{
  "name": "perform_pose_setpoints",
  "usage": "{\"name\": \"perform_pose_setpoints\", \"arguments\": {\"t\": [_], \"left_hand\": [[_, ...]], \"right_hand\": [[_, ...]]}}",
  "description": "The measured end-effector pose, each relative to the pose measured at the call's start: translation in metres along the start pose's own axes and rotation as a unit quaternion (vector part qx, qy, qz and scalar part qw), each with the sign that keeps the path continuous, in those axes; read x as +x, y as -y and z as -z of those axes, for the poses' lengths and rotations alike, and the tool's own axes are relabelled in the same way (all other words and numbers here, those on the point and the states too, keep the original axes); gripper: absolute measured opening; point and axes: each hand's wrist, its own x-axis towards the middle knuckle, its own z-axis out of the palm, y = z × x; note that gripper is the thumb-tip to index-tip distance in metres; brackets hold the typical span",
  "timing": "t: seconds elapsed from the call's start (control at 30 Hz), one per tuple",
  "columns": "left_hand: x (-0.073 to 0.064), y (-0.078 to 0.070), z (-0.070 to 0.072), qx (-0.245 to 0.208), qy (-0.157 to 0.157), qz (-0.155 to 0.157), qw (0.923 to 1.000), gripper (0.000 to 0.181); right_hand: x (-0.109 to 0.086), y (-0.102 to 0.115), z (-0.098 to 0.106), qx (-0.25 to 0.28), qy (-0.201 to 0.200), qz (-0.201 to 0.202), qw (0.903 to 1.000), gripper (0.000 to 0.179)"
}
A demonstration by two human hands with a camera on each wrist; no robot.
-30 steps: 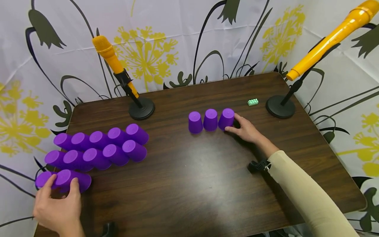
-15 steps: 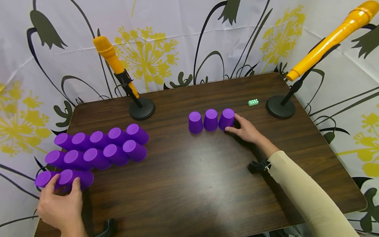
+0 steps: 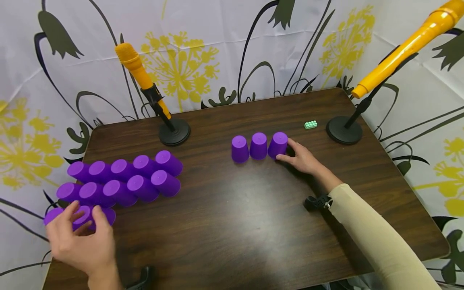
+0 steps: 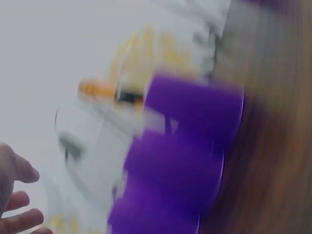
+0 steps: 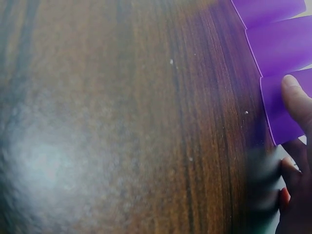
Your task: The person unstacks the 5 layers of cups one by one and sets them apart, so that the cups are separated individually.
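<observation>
Above and in front of two upside-down purple cups, the left hand (image 3: 82, 243) is raised in the head view, partly hiding the right-hand cup (image 3: 109, 216). Its loosely bent fingers hold nothing, and in the left wrist view the fingers (image 4: 25, 220) stand apart from the blurred cups (image 4: 180, 165). The right hand (image 3: 303, 159) grips the rightmost cup (image 3: 278, 146) of a row of three, thumb on the near side. In the right wrist view its thumb (image 5: 294, 95) lies against that cup's wall. The middle cup (image 3: 258, 146) and left cup (image 3: 240, 149) stand beside it.
Several more upside-down purple cups form two rows, a back row (image 3: 122, 170) and a middle row (image 3: 119, 193), on the brown table (image 3: 232, 225). Two orange microphones (image 3: 139, 74) on black stands flank the back. A mint toy brick (image 3: 310, 125) lies near the right stand (image 3: 344, 130).
The left hand first slides its cup slightly right, then lets go of it and lifts off, fingers spreading. The right hand stays still on its cup.
</observation>
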Motion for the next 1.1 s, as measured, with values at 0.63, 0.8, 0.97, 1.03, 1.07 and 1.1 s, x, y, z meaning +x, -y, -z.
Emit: {"name": "perform_pose_setpoints", "arguments": {"t": [0.63,0.8,0.97,1.03,1.07,1.1], "left_hand": [[-0.09,-0.127,-0.145,-0.175,0.475,-0.153,0.849,0.08],[-0.101,-0.139,-0.181,-0.146,0.492,-0.152,0.8445,0.087],[-0.105,-0.147,-0.202,-0.145,0.478,-0.128,0.8569,0.08],[-0.106,-0.149,-0.207,-0.15,0.472,-0.123,0.8603,0.074],[-0.106,-0.149,-0.208,-0.155,0.468,-0.121,0.8616,0.072],[-0.106,-0.15,-0.21,-0.161,0.464,-0.12,0.8628,0.069]], "right_hand": [[0.001,-0.001,0.001,-0.003,-0.001,-0.003,1.0,0.067],[0.001,-0.001,0.001,-0.001,-0.005,-0.002,1.0,0.067],[0.0,-0.002,0.0,-0.001,-0.001,0.0,1.0,0.068],[0.0,-0.002,0.0,-0.001,-0.002,0.001,1.0,0.068],[0.0,-0.002,0.0,-0.001,-0.002,0.002,1.0,0.068],[0.0,-0.002,0.0,-0.001,-0.003,0.002,1.0,0.068]]}}
